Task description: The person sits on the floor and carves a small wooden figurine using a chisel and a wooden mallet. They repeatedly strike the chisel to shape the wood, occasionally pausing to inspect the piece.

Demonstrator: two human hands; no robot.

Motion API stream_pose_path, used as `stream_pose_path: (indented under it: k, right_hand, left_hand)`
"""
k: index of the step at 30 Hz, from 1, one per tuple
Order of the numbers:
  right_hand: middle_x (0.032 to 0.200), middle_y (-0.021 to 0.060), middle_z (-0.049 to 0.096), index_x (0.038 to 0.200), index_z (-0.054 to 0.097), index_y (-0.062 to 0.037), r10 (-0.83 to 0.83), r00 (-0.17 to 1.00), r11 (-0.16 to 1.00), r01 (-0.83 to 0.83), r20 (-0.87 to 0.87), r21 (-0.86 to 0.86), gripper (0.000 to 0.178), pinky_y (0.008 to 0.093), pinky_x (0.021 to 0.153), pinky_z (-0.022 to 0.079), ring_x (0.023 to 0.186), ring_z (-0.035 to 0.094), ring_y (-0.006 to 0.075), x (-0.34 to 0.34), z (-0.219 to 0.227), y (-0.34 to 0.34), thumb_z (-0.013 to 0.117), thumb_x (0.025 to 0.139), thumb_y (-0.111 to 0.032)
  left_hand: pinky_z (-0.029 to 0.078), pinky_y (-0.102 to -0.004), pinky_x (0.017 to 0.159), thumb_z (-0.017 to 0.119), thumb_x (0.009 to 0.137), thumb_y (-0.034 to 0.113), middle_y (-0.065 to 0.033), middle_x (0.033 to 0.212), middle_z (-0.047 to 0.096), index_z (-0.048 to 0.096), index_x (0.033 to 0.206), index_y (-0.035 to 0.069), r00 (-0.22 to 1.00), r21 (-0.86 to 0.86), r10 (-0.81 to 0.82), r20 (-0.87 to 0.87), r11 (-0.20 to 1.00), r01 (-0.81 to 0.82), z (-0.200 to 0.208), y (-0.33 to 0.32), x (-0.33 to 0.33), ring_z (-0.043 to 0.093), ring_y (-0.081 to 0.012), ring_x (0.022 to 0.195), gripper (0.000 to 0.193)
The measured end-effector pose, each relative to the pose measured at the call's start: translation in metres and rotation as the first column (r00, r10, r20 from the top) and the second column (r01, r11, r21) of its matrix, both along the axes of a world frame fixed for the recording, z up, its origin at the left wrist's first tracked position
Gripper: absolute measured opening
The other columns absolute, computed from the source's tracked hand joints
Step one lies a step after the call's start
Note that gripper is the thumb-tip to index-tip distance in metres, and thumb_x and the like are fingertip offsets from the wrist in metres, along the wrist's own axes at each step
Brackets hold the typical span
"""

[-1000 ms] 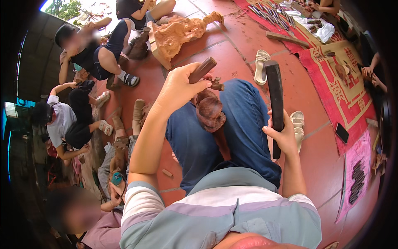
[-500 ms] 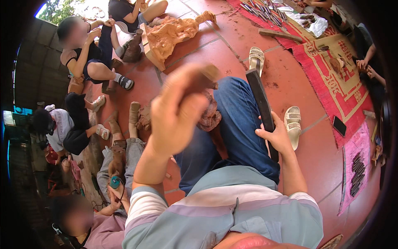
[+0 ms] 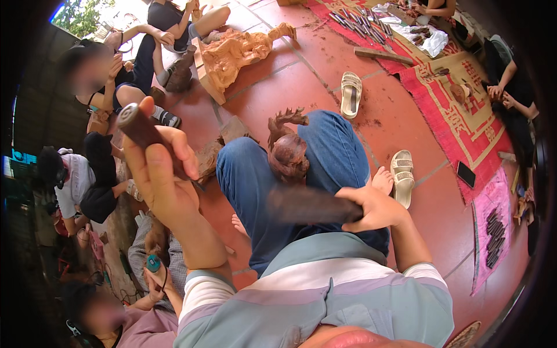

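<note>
Raised at the left, my left hand (image 3: 165,174) is closed around a chisel (image 3: 142,129) with a round brown wooden handle, its butt end up; the blade is mostly hidden behind the hand. My right hand (image 3: 374,209) grips one end of a dark wooden club (image 3: 307,206), smeared by motion, which lies level above my lap and points left. Between my knees stands a dark reddish-brown wood carving (image 3: 289,156) with a rounded body and a jagged, branching upper part. Neither hand touches it; the club hides its lower part.
An orange-brown wood sculpture (image 3: 238,55) lies on the tiles ahead. Two sandals (image 3: 401,180) are by my right foot. To the right, a red patterned mat (image 3: 432,104) bears several tools and a phone (image 3: 466,174). Several people sit close by, one at my left holding a teal power tool (image 3: 153,263).
My left hand has moved left with the chisel, away from the carving. My right hand has swung the club from upright beside my right thigh to level across my lap.
</note>
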State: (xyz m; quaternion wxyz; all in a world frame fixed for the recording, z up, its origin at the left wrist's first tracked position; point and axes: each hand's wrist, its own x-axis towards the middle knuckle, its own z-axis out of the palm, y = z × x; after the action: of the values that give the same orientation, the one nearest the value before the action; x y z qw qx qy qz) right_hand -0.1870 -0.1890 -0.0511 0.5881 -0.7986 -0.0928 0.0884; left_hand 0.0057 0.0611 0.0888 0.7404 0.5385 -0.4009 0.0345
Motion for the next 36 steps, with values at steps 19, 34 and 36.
stream_pose_path:
  k: [19, 34, 36]
  right_hand:
    - [0.108, 0.0129, 0.067, 0.114, 0.065, -0.0035, -0.129, 0.985, 0.99, 0.134, 0.117, -0.036, 0.034, 0.0373, 0.087, 0.051, 0.099, 0.066, 0.0273, 0.012, 0.02, 0.025, 0.07, 0.08, -0.005]
    - [0.124, 0.0178, 0.061, 0.125, 0.05, 0.001, -0.551, 0.704, 0.792, 0.27, 0.449, 0.548, 0.032, 0.0395, 0.097, 0.053, 0.114, 0.063, 0.0286, 0.029, 0.017, 0.033, 0.059, 0.096, -0.008]
    - [0.124, 0.021, 0.06, 0.127, 0.048, 0.0014, -0.687, 0.643, 0.666, 0.371, 0.338, 0.647, 0.031, 0.0399, 0.098, 0.053, 0.116, 0.062, 0.0289, 0.03, 0.022, 0.028, 0.055, 0.097, -0.006]
  left_hand:
    - [0.047, -0.0283, 0.076, 0.062, 0.089, 0.005, -0.0077, 0.102, 0.064, 0.061, 0.118, -0.002, 0.957, 0.466, -0.024, 0.291, 0.877, -0.12, -0.053, -0.047, -0.037, 0.059, -0.0154, 0.086, 0.03]
    - [0.038, -0.0478, 0.104, 0.074, 0.08, 0.023, -0.01, 0.123, 0.061, 0.063, 0.12, 0.01, 0.746, 0.362, -0.117, 0.656, 0.915, -0.175, -0.056, -0.075, -0.032, 0.055, -0.033, 0.118, 0.043]
    - [0.035, -0.0473, 0.108, 0.08, 0.076, 0.027, -0.0204, 0.138, 0.049, 0.044, 0.139, 0.002, 0.912, 0.521, 0.05, 0.408, 0.807, -0.277, -0.065, -0.064, -0.007, 0.046, -0.0389, 0.128, 0.077]
